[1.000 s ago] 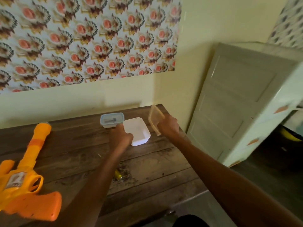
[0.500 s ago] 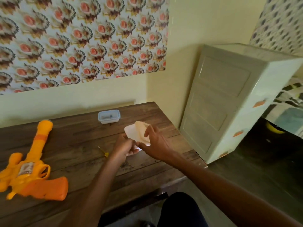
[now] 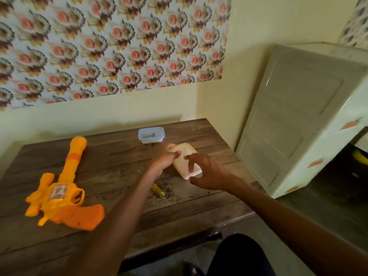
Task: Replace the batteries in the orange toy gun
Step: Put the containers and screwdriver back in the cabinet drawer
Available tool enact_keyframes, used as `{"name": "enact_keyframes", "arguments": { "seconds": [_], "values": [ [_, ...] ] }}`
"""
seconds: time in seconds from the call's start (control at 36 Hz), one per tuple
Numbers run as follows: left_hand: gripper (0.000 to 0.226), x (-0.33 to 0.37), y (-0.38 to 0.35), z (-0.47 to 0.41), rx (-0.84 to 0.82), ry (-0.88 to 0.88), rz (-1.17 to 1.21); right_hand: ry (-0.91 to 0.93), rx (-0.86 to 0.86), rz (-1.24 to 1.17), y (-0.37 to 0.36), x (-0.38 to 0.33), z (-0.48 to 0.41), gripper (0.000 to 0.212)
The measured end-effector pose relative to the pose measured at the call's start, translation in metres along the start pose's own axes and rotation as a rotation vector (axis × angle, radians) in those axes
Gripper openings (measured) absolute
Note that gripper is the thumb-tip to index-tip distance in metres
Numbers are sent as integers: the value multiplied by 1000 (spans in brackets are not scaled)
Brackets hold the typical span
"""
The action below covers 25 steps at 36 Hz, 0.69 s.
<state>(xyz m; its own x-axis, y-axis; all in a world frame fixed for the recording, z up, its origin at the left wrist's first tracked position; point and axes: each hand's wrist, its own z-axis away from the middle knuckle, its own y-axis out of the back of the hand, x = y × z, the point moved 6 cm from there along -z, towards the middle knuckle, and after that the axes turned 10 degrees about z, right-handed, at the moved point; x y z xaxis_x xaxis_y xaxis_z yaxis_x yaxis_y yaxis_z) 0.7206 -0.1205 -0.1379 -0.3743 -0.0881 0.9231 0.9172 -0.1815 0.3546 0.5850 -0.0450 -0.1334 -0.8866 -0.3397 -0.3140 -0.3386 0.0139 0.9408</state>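
While both hands work at one lid, entries run outward from the fingers.

1. Left hand (image 3: 164, 159): fingers (image 3: 175, 154) curled over the far-left edge of the peach lid (image 3: 180, 163), gripping it.
2. Right hand (image 3: 208, 173): fingertips (image 3: 188, 158) spread and bent down onto the lid top, thumb at the near corner, so the white box (image 3: 190, 175) is pinched between them.
3. Step in hand, as judged: seating the lid on the box.
4. Loose battery (image 3: 158, 190): yellow-green, lying on the wooden table (image 3: 199, 198) just near and left of the box. Old or new cannot be told.
5. Orange toy gun (image 3: 59, 194): flat on the table at far left, well apart from both hands, barrel pointing far.
6. Next move, as judged: let go of the box, pick up the battery and reach left to the gun.
7. Blue-lidded container (image 3: 151, 135): beyond the box, closed.
8. Writing: a pale sticker (image 3: 59, 191) on the gun's side, illegible. No brand readable on the battery.
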Motion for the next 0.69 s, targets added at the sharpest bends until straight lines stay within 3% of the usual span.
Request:
{"name": "enact_keyframes", "arguments": {
  "seconds": [0.08,0.17,0.28,0.36,0.47,0.58,0.69],
  "values": [
    [24,-3,1,-3,47,1,-35,-57,2,-131,1,8,-5,20],
    [7,-14,4,-3,130,73,27,-247,81,-270,-3,20,-6,31],
    [20,-25,3,5,138,233,233,-622,323,-360,4,32,5,34],
    [24,-28,-3,15,80,351,377,-857,248,-544,-14,39,9,31],
    [20,-26,-3,29,28,389,537,-944,177,-922,-24,33,7,66],
    [15,-18,0,40,-40,348,641,-943,166,-1150,-19,29,4,72],
    [27,-17,-3,54,-132,342,684,-954,263,-1137,-8,27,7,72]
  ]
}}
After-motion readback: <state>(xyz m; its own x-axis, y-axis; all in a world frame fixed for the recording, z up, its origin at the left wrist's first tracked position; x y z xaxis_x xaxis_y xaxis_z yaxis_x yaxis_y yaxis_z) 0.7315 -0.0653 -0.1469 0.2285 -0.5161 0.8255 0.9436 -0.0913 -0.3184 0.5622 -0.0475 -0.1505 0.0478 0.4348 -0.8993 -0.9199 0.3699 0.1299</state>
